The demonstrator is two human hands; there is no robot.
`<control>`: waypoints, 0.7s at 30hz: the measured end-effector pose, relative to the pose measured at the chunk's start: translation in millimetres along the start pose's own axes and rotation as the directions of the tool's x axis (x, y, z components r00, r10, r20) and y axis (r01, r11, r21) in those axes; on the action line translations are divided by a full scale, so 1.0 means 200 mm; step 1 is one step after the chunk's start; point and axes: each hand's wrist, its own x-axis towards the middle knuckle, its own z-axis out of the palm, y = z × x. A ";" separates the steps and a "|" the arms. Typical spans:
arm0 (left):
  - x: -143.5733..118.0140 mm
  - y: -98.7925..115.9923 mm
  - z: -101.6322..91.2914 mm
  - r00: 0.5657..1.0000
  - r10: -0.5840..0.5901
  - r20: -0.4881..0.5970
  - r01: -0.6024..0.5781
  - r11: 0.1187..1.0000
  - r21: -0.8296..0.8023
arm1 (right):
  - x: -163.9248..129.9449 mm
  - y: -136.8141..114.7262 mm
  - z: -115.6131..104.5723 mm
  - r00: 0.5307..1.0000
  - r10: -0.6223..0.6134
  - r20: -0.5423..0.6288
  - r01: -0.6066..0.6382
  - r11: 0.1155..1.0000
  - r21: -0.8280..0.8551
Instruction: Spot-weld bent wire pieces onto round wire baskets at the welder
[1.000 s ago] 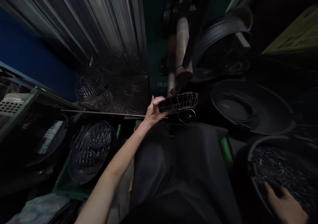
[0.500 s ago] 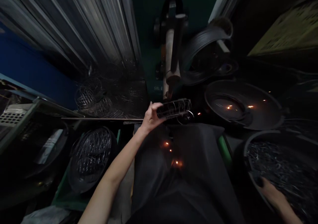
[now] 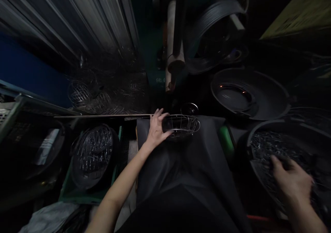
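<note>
My left hand [image 3: 156, 129] grips the near rim of a small round wire basket [image 3: 182, 124], which rests on the dark cloth [image 3: 196, 157] over my lap, just below a vertical machine post [image 3: 172, 43]. My right hand [image 3: 291, 182] reaches into a dark tub [image 3: 258, 136] at the lower right that is filled with several small metal wire pieces [image 3: 276, 150]; its fingers are spread over them, and I cannot tell whether it holds any.
A green crate [image 3: 77, 195] at the lower left holds stacked wire baskets [image 3: 92, 152]. More wire baskets [image 3: 85, 93] lie on a shelf by the corrugated wall. A wide black basin [image 3: 269, 91] and a wire coil [image 3: 219, 16] sit at the right.
My left hand has pulled the wire basket back from the machine post and down onto my lap; the sparks seen half a second ago are gone. My right hand moved further into the tub.
</note>
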 end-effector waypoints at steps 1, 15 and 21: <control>-0.04 -0.03 0.01 0.998 -0.052 -0.036 0.051 0.998 -0.021 | -0.04 -0.10 -0.03 0.998 0.067 -0.006 -0.065 0.985 0.161; -0.01 -0.11 -0.10 0.993 0.032 0.110 -0.023 0.996 -0.086 | -0.38 -0.71 0.16 0.862 -0.258 0.437 -0.116 0.739 0.664; 0.06 0.02 -0.13 0.994 0.047 0.100 -0.062 0.987 0.151 | -0.42 -1.12 0.10 0.734 -0.428 0.528 -0.135 0.669 0.731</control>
